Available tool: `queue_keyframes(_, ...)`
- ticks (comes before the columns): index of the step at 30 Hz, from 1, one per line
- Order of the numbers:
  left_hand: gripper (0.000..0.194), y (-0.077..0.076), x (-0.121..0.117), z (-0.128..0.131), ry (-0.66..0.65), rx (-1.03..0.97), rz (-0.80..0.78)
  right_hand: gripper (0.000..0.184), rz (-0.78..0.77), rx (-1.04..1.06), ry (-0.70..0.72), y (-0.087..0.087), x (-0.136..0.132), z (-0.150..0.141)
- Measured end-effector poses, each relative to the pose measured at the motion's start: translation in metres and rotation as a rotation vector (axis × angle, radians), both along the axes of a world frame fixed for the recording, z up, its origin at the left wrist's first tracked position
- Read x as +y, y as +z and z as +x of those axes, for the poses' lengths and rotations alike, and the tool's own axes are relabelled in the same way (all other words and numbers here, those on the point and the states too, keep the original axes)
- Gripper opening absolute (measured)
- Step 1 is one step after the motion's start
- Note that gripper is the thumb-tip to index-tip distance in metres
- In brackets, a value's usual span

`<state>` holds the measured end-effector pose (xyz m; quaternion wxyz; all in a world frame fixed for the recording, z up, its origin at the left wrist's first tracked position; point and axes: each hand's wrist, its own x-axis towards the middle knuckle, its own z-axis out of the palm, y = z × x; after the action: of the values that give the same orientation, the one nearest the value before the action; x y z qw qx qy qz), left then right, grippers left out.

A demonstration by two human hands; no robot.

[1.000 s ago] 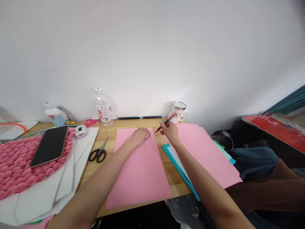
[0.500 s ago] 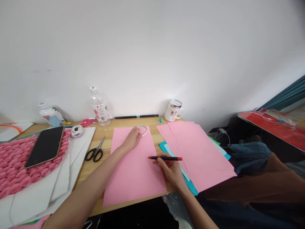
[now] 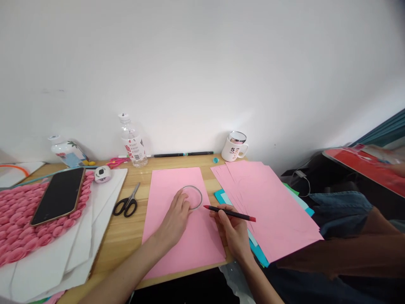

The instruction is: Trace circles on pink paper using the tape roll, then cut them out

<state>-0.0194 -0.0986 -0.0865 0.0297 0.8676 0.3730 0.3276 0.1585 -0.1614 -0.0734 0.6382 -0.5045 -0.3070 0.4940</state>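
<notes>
Pink rectangular paper (image 3: pixel 185 253) lies under the thin grey round ring (image 3: pixel 201 197). On my remote feed, my left hand (image 3: pixel 176 218) touches its rim, pinch unclear; my right hand (image 3: pixel 234 233) grips the black-and-red pen (image 3: pixel 233 213). Light pressure could let the ring slide.

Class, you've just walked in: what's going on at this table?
A person's left hand touches a thin grey ring on a rectangular pink paper sheet. The right hand holds a slim black pen with red ends, its tip close to the ring. Black-handled metal scissors lie to the sheet's left on the light wooden table.
</notes>
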Motion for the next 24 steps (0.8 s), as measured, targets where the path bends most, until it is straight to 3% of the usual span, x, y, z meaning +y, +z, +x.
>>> queue_keyframes(7, 0.017, -0.007, 0.0, 0.003, 0.007, 0.035, 0.009, 0.037, -0.014, -0.044, -0.02, 0.001, 0.001, -0.001)
queue_keyframes(14, 0.015, 0.005, -0.001, 0.001, -0.01, 0.077, -0.02, 0.036, -0.009, -0.089, -0.049, 0.013, 0.006, 0.001)
queue_keyframes(20, 0.023, 0.02, 0.008, 0.011, -0.051, 0.169, -0.066, 0.034, 0.032, -0.124, -0.022, 0.042, 0.054, 0.006)
queue_keyframes(24, 0.024, 0.028, 0.011, 0.018, -0.141, 0.253, -0.102, 0.038, 0.034, -0.125, -0.004, 0.04, 0.09, 0.0)
